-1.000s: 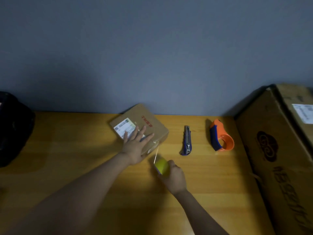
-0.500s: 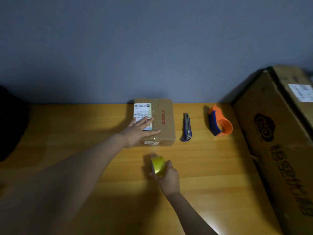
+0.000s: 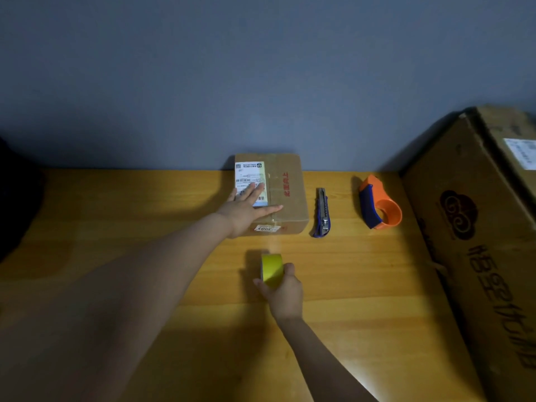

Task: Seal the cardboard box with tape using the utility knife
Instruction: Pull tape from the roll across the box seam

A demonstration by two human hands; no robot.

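A small cardboard box (image 3: pixel 285 195) with a white shipping label and red print sits at the back of the wooden table, square to the wall. My left hand (image 3: pixel 246 208) lies flat on its top near the front left corner, fingers spread. My right hand (image 3: pixel 282 291) grips a yellow tape roll (image 3: pixel 272 268) standing on edge on the table, a short way in front of the box. A faint strip of tape seems to run from the roll up to the box front. A blue utility knife (image 3: pixel 322 211) lies just right of the box, untouched.
An orange and blue tape dispenser (image 3: pixel 377 206) rests right of the knife. A large cardboard carton (image 3: pixel 475 242) fills the right side of the table (image 3: pixel 116 216). A dark object (image 3: pixel 17 198) sits at the far left edge. A grey wall stands close behind.
The box has been turned from a diagonal angle to sit square against the wall under my left hand. My right hand with the tape roll has drawn back toward me.
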